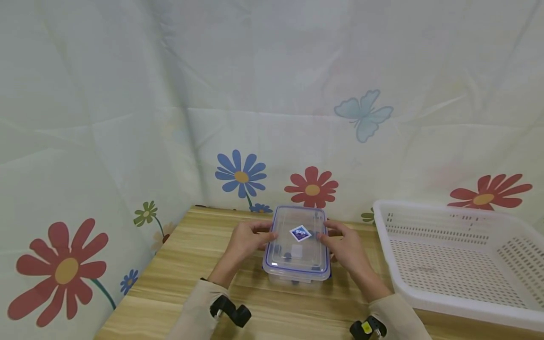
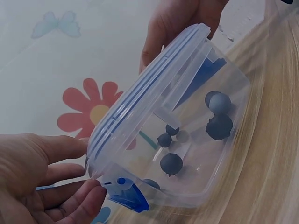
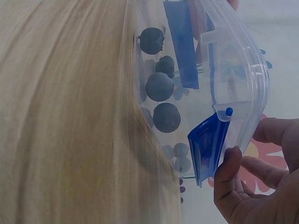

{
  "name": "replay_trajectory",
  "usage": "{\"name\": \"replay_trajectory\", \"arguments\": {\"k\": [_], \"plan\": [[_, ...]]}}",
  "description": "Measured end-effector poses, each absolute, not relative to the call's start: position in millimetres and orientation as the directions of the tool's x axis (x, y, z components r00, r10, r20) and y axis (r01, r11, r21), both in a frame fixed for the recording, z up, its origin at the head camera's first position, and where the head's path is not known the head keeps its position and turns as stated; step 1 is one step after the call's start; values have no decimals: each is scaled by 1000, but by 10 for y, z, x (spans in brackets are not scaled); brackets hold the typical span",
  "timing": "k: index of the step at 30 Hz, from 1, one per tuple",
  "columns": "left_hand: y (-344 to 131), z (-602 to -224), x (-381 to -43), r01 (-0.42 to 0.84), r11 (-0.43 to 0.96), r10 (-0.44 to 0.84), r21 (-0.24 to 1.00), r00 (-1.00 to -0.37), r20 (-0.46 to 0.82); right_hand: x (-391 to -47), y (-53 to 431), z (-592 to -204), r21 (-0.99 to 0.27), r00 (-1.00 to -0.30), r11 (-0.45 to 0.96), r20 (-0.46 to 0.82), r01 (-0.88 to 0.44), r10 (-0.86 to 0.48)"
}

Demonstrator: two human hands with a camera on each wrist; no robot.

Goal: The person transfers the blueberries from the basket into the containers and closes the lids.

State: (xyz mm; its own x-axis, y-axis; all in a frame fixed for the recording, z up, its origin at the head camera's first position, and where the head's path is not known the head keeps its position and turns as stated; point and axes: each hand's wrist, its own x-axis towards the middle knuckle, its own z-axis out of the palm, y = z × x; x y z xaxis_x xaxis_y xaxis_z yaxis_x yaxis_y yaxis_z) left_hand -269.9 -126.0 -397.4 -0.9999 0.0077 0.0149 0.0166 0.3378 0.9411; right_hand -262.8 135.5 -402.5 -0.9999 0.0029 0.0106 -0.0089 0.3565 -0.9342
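A clear plastic food container (image 1: 293,279) stands on the wooden table, its blue-edged lid (image 1: 297,218) lying on top with a diamond-shaped label. Several blueberries (image 2: 171,164) show through its walls in both wrist views. My left hand (image 1: 244,242) pinches the lid's left edge, thumb on top and fingers at the side. On the opposite edge my right hand (image 1: 349,248) does the same, its thumb over the rim. Below the left fingers a blue side clip (image 2: 128,195) hangs unfastened, angled out from the wall. Another blue clip (image 3: 208,147) hangs loose beside my right fingers.
A white perforated plastic basket (image 1: 391,264) stands to the right of the container. The wooden table (image 1: 170,283) reaches back to a cloth curtain (image 1: 272,132) printed with flowers and a butterfly, which also closes off the left side.
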Motion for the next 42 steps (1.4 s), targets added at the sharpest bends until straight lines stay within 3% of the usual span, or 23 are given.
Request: {"name": "replay_trajectory", "arguments": {"k": [10,22,31,42], "plan": [[-1329,-4061,-2750,-46,337,-15,940,-999,-43,-2655,1388,-4055,-933,-999,358,-38,42,18],[-1393,-4162,-2802,-161,227,98,961,-978,-187,-2757,1488,-4153,-916,-971,342,-234,209,-35],[-1377,-4099,-2753,-145,312,4,939,-988,-154,-2752,1465,-4135,-920,-978,341,-209,195,-5],[-1350,-4064,-2730,-59,329,-4,942,-998,-61,-2711,1414,-4096,-930,-992,347,-116,123,42]]}}
